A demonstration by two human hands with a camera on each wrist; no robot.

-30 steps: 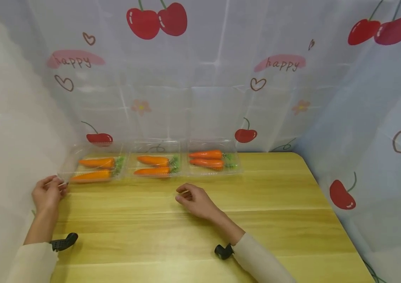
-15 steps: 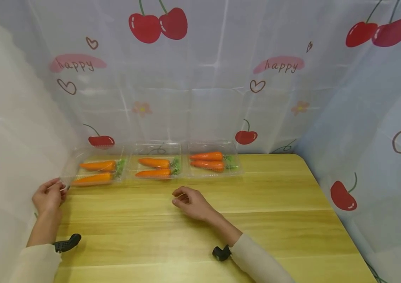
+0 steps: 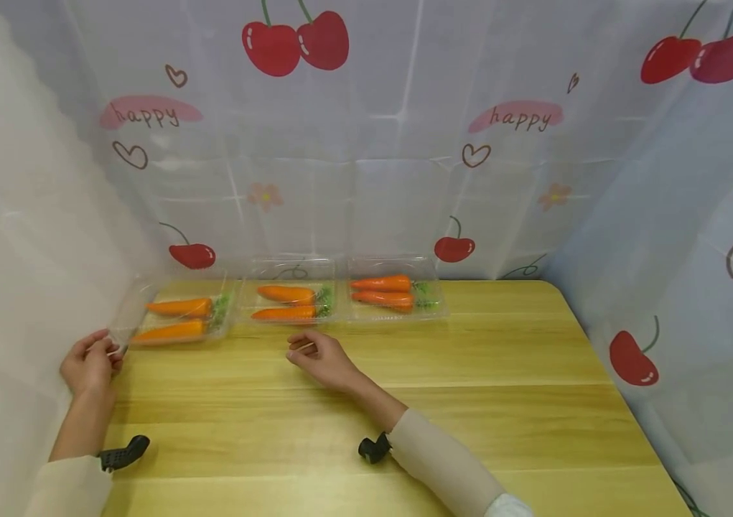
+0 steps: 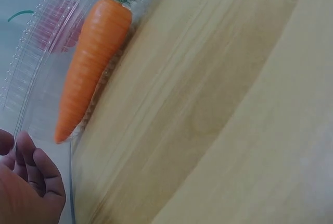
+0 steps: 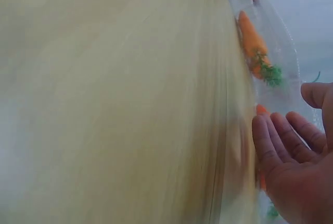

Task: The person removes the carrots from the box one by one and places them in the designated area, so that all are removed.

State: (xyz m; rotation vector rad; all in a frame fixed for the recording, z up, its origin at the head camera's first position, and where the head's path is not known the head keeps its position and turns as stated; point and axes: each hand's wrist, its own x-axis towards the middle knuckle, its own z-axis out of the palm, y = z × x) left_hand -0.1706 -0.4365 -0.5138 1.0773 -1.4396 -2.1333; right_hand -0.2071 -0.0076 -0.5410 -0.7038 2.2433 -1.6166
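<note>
At the left end of the row is a clear plastic box [image 3: 123, 307] holding two orange carrots with green tops, the nearer carrot [image 4: 93, 65] large in the left wrist view. My left hand [image 3: 88, 362] pinches the edge of this box at its left front corner; thumb and fingertips meet at the clear rim in the left wrist view. My right hand [image 3: 324, 359] hovers in front of the middle clear box [image 3: 246, 287], fingers loosely bent and holding nothing. In the right wrist view, the right hand [image 5: 299, 156] partly hides the middle carrots.
A third clear box [image 3: 440, 294] with two redder carrots [image 3: 382, 283] stands right of the middle one. All three line the back edge of the wooden table [image 3: 502, 431]. Cherry-printed white curtains [image 3: 398, 179] enclose the back and sides.
The left box has shifted slightly toward me with my left hand pinching its edge. My right hand has moved left, from between the middle and right boxes to before the middle one.
</note>
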